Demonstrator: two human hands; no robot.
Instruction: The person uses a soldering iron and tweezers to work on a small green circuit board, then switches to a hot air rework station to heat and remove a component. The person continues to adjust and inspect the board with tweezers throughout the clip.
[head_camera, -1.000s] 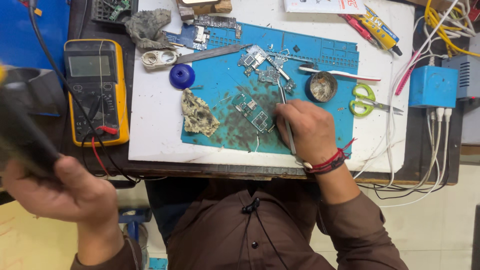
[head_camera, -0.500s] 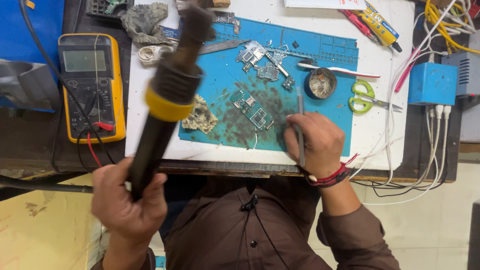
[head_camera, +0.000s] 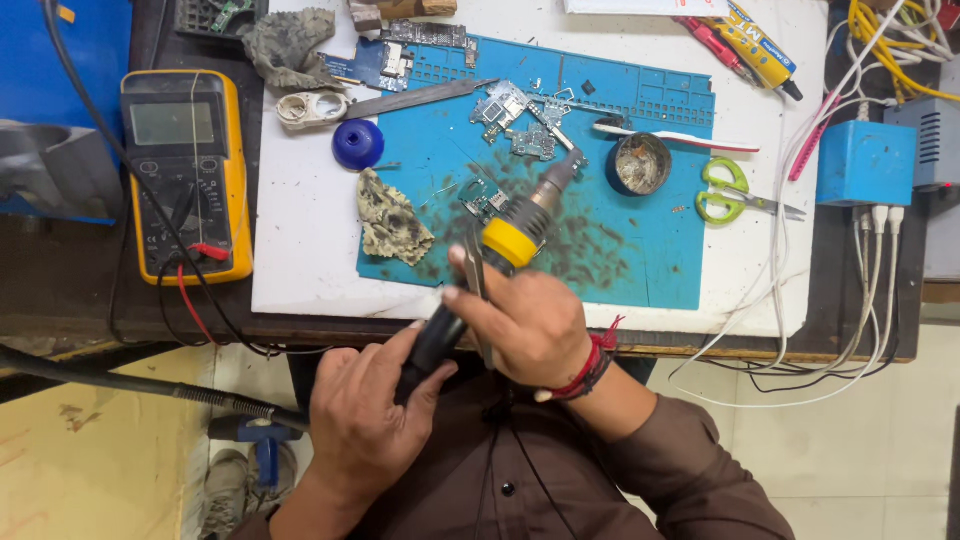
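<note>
Over the blue mat (head_camera: 640, 250) on the counter (head_camera: 300, 270), gripping a stiff, likely hot-tipped hot-air wand (head_camera: 510, 240) by its black handle, left hand (head_camera: 365, 420) closed low, right hand (head_camera: 525, 320) also pinching tweezers (head_camera: 478, 275).

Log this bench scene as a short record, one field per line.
left hand: grips the black handle of the hot-air tool
right hand: over the tool's body, holding tweezers
nozzle: aimed at small circuit boards
surface: blue work mat on a white board
nearby: yellow multimeter, green scissors, round tin
</note>
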